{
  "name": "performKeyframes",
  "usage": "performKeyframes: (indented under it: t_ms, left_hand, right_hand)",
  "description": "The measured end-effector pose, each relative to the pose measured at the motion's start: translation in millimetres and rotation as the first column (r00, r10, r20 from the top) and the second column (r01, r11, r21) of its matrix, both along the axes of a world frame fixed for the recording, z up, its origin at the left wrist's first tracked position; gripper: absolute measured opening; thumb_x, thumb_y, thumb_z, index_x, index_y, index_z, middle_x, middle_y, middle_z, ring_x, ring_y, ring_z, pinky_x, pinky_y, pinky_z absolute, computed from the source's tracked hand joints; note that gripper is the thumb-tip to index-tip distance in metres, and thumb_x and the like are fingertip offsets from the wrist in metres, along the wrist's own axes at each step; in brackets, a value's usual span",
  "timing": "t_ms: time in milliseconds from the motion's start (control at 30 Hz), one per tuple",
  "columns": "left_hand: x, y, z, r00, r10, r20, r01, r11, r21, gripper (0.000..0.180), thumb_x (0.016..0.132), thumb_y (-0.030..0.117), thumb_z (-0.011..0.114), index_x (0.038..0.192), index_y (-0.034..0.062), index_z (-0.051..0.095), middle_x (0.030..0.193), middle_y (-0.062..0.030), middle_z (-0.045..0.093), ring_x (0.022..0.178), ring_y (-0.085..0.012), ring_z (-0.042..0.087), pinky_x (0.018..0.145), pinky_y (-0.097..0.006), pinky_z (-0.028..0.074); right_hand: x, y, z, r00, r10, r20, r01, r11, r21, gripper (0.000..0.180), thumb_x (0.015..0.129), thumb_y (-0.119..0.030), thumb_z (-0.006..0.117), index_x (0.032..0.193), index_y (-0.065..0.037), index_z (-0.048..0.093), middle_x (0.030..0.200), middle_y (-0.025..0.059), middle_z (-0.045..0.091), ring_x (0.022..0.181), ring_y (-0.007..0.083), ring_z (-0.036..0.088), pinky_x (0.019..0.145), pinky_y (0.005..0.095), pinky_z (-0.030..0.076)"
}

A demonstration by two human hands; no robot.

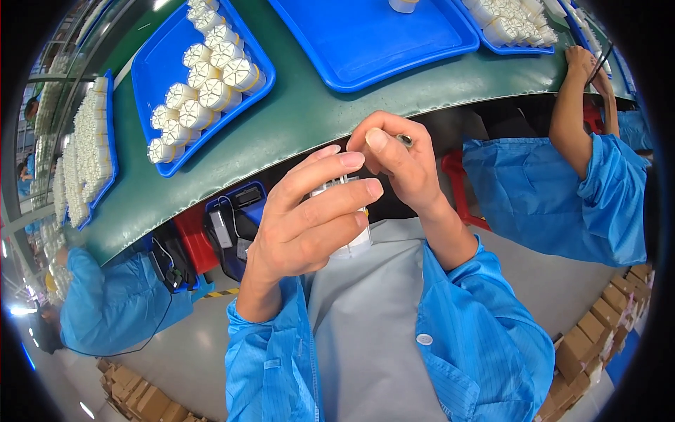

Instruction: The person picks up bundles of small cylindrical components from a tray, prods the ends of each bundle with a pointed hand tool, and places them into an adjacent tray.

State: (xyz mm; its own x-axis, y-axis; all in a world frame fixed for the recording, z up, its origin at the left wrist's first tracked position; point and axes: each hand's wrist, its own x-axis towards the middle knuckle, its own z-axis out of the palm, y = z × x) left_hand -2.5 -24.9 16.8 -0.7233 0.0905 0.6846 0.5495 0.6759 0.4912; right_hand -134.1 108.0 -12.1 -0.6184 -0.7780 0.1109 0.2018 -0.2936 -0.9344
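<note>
2 own hands: left hand, right hand. 1 white part in the left, 1 small metallic piece in the right. 4 blue trays plainly visible. Near-left tray: roughly 14 white cylinders; top's cropped, could be off. Centre tray: 1 cylinder. 2 nearby co-workers, 2 box piles, 1 jacket button.

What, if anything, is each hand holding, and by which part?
The left hand holds a white cylindrical part around its side. The right hand holds a small metallic-looking piece; where it is gripped cannot be told.
</note>
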Motion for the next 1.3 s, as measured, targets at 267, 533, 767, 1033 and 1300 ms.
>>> performKeyframes:
  t_ms: [267,533,767,1033,1300]
  left_hand:
    - [-6,1,-4,0.985,0.154,-0.075,-0.155,0.988,-0.008,0.041,0.062,-0.006,0.07,0.1,0.0042,0.06,0.104,-0.0115,0.065,0.103,-0.0336,0.062,0.089,-0.049,0.055]
    - [-2,14,-7,0.944,0.315,0.099,-0.323,0.944,0.072,0.06,0.051,-0.013,0.068,0.108,0.0041,0.061,0.099,-0.0132,0.055,0.08,-0.0281,0.059,0.064,-0.035,0.05]
    - [-1,24,-6,0.908,0.391,0.152,-0.402,0.915,0.049,0.063,0.053,-0.013,0.071,0.113,0.0035,0.063,0.102,-0.0127,0.053,0.083,-0.0262,0.058,0.065,-0.034,0.049]
    - [-3,24,-9,0.925,0.352,0.139,-0.369,0.921,0.123,0.061,0.053,-0.014,0.07,0.111,0.0021,0.063,0.101,-0.0128,0.058,0.085,-0.029,0.059,0.068,-0.035,0.049]
    - [-5,25,-17,0.906,0.414,0.09,-0.422,0.899,0.115,0.06,0.05,-0.014,0.07,0.108,0.0013,0.063,0.097,-0.0131,0.057,0.081,-0.029,0.057,0.064,-0.035,0.047]
  right_hand:
    - [1,11,-7,0.995,-0.024,0.092,0.051,0.952,-0.301,0.039,0.096,-0.027,0.053,0.065,-0.004,0.046,0.06,0.0004,0.044,0.057,0.0102,0.035,0.052,0.028,0.025]
    - [17,26,50,0.989,-0.024,0.144,0.115,0.739,-0.664,0.058,0.098,-0.055,0.043,0.057,-0.016,0.03,0.051,-0.003,0.035,0.046,0.0118,0.028,0.048,0.029,0.025]
    - [32,13,50,0.99,-0.122,0.07,0.135,0.68,-0.72,0.06,0.098,-0.058,0.042,0.057,-0.016,0.029,0.051,-0.004,0.034,0.042,0.0106,0.03,0.046,0.0273,0.026]
    - [36,4,46,0.988,-0.152,0.026,0.122,0.668,-0.734,0.06,0.099,-0.059,0.038,0.059,-0.016,0.03,0.052,-0.0037,0.035,0.043,0.0111,0.03,0.046,0.0273,0.027]
    - [41,-1,39,0.964,-0.262,-0.041,0.147,0.653,-0.743,0.059,0.102,-0.049,0.039,0.058,-0.011,0.031,0.05,0.0006,0.038,0.04,0.0146,0.031,0.039,0.0295,0.025]
